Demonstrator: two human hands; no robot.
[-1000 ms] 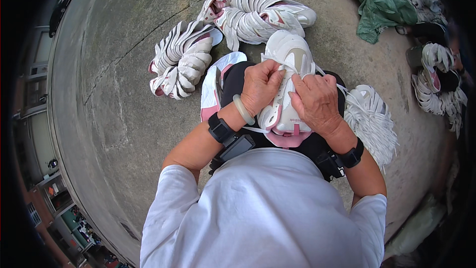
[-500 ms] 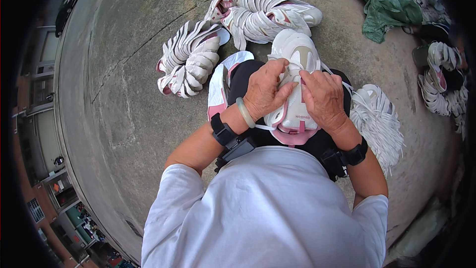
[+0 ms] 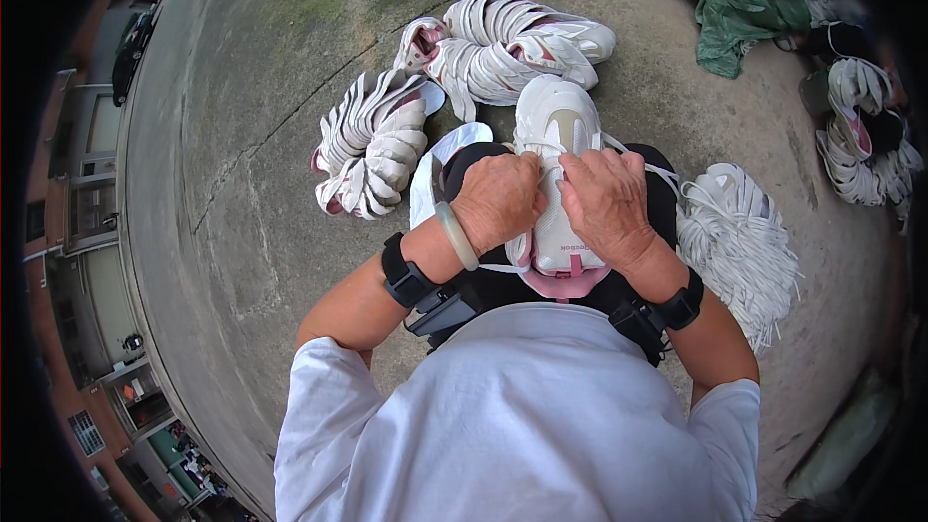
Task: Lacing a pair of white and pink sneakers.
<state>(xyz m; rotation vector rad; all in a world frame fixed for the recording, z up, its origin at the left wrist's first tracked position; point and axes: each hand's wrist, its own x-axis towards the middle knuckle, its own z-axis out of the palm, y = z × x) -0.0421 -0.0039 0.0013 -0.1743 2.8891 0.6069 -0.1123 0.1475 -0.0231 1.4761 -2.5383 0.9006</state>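
Observation:
A white, beige and pink shoe upper lies across my dark-trousered lap, its toe pointing away from me and its pink heel tab close to my belly. My left hand is closed at the left edge of the lacing opening, fingers curled by a white shoelace. On the opposite edge my right hand is closed too, thumb and forefinger pinched over the eyelets. Both hands seem to grip the lace, though the fingers cover most of it. Loose lace trails over my right thigh.
A bundle of white shoelaces lies by my right leg. Ahead, rings of stacked shoe uppers rest on the concrete. A green sheet is at the far right, near another person's stack of uppers.
Both hands have moved nearer to me along the upper. My left fingers have curled into a fist, and the right hand has closed more. The view has shifted slightly.

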